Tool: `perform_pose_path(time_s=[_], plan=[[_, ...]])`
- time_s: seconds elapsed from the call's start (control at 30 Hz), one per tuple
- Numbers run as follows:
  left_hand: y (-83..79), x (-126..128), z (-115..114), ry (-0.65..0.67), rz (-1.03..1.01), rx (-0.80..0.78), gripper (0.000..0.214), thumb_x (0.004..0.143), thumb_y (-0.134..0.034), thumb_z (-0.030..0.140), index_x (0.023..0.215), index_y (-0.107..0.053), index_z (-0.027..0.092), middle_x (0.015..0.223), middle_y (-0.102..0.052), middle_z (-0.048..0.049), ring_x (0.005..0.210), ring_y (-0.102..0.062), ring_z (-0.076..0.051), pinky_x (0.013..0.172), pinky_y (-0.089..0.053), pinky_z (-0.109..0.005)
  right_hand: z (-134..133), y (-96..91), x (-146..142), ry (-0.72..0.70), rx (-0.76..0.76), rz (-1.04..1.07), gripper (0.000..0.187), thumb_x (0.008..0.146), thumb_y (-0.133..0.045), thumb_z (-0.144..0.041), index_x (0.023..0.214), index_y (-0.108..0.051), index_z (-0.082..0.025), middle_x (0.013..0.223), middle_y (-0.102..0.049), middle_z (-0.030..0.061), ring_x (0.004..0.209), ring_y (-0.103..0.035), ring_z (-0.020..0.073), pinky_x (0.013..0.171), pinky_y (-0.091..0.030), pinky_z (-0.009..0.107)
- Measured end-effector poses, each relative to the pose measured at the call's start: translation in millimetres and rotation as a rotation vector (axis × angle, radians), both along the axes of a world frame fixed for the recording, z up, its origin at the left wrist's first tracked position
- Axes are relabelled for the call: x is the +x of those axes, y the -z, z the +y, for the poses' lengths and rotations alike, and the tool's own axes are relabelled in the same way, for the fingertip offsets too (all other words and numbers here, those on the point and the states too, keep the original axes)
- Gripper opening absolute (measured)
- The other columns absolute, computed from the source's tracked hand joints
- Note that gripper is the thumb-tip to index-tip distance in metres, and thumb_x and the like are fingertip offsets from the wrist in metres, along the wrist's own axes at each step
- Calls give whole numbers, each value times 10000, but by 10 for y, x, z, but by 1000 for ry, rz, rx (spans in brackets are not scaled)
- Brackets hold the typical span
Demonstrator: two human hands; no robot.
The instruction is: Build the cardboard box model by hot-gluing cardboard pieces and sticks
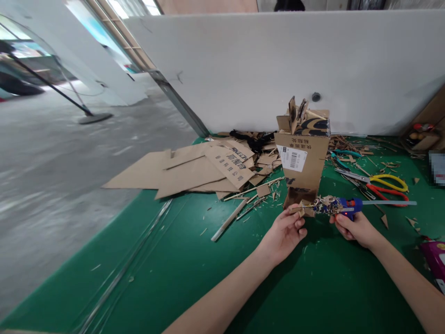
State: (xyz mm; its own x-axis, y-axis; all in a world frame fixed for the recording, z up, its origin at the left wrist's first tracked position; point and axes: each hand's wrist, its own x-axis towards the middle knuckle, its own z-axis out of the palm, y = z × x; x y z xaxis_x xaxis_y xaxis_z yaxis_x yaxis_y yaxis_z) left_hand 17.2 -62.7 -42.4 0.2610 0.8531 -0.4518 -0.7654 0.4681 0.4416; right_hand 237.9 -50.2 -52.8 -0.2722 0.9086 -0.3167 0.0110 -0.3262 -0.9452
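Observation:
My right hand point(352, 228) is closed round the handle of a blue hot glue gun point(349, 207), its front crusted with bits of cardboard and a pale glue stick point(389, 202) poking out behind. The nozzle points left at a small cardboard piece point(301, 209), pinched between the thumb and fingers of my left hand point(285, 228). Directly behind both hands stands a tall cardboard box structure point(302, 160) with a white barcode label point(292, 158) and cardboard scraps sticking out of its top. Whether the nozzle touches the small piece I cannot tell.
Flat cardboard sheets point(194, 169) and scraps lie on the green table point(194, 273) at back left. Scissors point(387, 182) with yellow and red handles and teal-handled pliers point(339, 160) lie right of the box. A purple packet point(434, 257) sits at the right edge. A white panel point(243, 69) stands behind.

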Motion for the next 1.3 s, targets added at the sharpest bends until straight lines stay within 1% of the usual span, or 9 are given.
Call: perform_pose_path(time_s=[0.13,0.23,0.4,0.5,0.57,0.77,0.93,1.1,1.3], plan=[[-7,-9,-5,-1,20,10,485,597,-888,92,950,-571,195,733,-594,56,578,-543,-71,538,-423,-222,3,0,4,17,-20,16,645,566,-775,-753,742,-613,-154,470,-417,-76,383,-293,32,380,-197,218],[-33,0,-22,5,71,60,498,599,-909,141,929,-542,209,709,-596,64,587,-559,-74,560,-434,-220,7,-8,3,26,-31,60,636,577,-773,-750,739,-603,-158,470,-417,-77,378,-289,30,379,-183,213],[-65,37,-76,19,324,271,466,649,-909,318,838,-497,206,697,-625,56,665,-648,-106,648,-476,-225,13,-15,2,53,-26,100,633,582,-778,-745,736,-600,-158,472,-416,-81,367,-288,24,373,-169,204],[-47,42,-86,-2,461,343,456,682,-881,395,818,-492,200,719,-650,46,719,-694,-126,678,-492,-219,14,-15,5,43,-19,136,616,610,-774,-731,753,-601,-158,476,-415,-83,363,-284,22,370,-167,199],[-35,38,-83,-13,490,348,454,684,-875,405,823,-495,199,731,-653,50,736,-712,-134,707,-513,-225,12,-21,6,32,-12,157,600,631,-768,-720,751,-596,-159,477,-410,-84,360,-275,20,368,-167,199],[-19,34,-71,-66,552,316,451,688,-858,428,849,-505,197,768,-626,72,668,-701,-117,750,-568,-270,2,-36,6,-20,19,161,560,686,-732,-704,691,-551,-174,481,-403,-76,364,-255,21,365,-165,209],[1,44,-67,-101,610,301,444,711,-833,435,869,-486,207,735,-621,59,644,-680,-116,670,-558,-249,-1,-20,6,-4,-4,110,587,640,-756,-721,719,-578,-167,477,-412,-73,381,-273,31,375,-177,215],[-26,61,-66,-111,628,293,427,708,-834,405,857,-486,205,778,-604,48,644,-668,-119,596,-547,-242,6,-15,-7,30,-10,42,624,591,-757,-759,710,-570,-175,469,-416,-73,375,-284,38,376,-193,228],[-40,62,-64,-100,634,294,413,716,-820,397,850,-481,204,795,-583,45,656,-651,-114,550,-533,-227,11,-1,4,8,-12,15,616,610,-758,-748,720,-562,-175,482,-427,-75,380,-306,34,384,-216,217]])
